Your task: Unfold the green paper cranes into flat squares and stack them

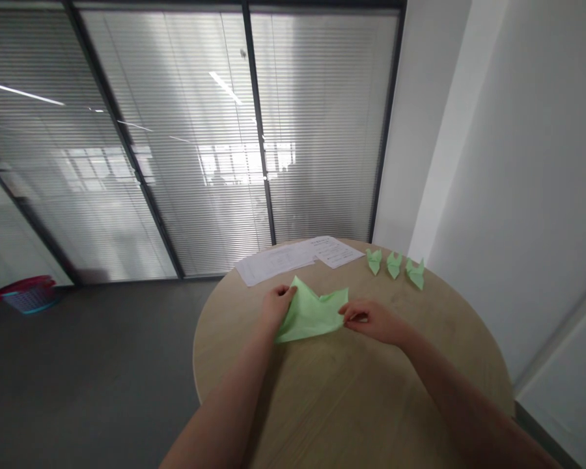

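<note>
A sheet of light green paper [313, 314] is held over the round wooden table, its top edge dipping in a notch between two raised corners. My left hand [277, 306] grips its left side, thumb on the near face and fingers curled. At the right edge, my right hand [368, 318] pinches the paper between thumb and fingertips. Part of the sheet's left edge is hidden behind my left hand.
Three folded green paper figures [394, 265] stand in a row at the table's [322, 404] far right. Printed white sheets [278, 262] lie along the back edge. A red and blue basket [29, 294] sits on the floor at left. A white wall rises close on the right.
</note>
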Demonstrator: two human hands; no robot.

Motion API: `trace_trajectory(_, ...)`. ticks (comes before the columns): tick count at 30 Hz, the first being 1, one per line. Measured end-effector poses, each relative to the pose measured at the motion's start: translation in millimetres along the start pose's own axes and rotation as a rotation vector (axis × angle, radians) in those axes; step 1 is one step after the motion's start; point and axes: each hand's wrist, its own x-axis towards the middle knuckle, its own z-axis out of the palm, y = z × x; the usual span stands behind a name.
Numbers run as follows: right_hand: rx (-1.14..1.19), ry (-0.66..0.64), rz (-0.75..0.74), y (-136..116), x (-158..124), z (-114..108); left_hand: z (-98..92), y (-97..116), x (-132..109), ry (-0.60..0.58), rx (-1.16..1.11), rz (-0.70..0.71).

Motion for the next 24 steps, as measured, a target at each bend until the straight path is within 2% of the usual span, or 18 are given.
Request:
trace_trajectory(8,-0.022,0.024,-0.015,9,-3,-13,-8.3,-4,7,-0.011,-0.156,-0.144)
trace_trajectory(14,-0.076,0.050,-0.015,13,-5,-22,-11.4,-4,9,-0.055,-0.146,-0.175)
trace_trajectory(18,-0.174,0.026,-0.023,14,-5,-25,-6.7,-8,8,-0.033,-0.021,-0.140)
trace_trajectory(24,-0.285,-0.070,0.009,20,-4,-23,5.3,-8,1,-0.032,0.312,0.020)
